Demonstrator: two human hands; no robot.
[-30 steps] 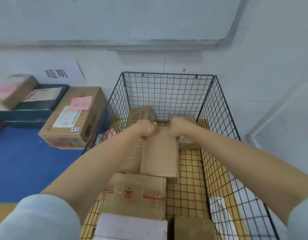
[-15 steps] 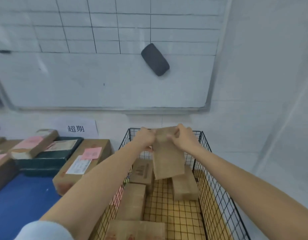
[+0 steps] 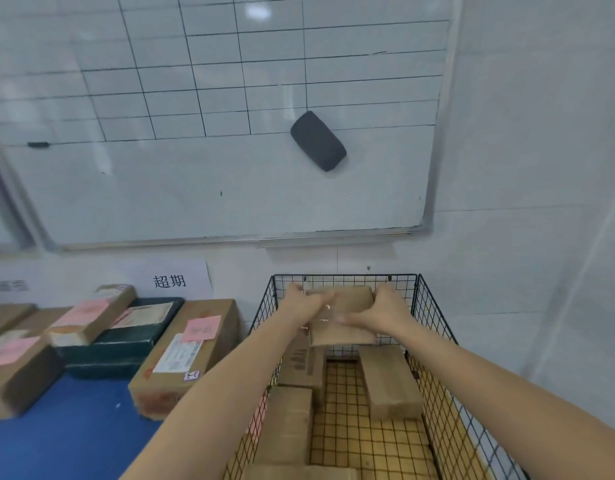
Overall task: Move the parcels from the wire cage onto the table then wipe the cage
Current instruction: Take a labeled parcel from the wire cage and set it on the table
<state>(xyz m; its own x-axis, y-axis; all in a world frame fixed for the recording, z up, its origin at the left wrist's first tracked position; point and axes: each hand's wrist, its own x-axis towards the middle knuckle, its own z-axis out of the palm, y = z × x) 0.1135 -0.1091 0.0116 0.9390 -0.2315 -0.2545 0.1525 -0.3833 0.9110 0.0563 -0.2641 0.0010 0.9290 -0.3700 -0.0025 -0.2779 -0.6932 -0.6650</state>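
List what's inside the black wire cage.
In the black wire cage, brown cardboard parcels line the left side and one long parcel lies right. The left hand and right hand hold a lifted parcel above. The forearms cover some of the near contents.

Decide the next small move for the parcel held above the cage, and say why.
Probably carry the parcel leftward onto the blue table: the left hand and right hand grip it clear of the other parcels in the wire cage, and bare blue surface shows there.
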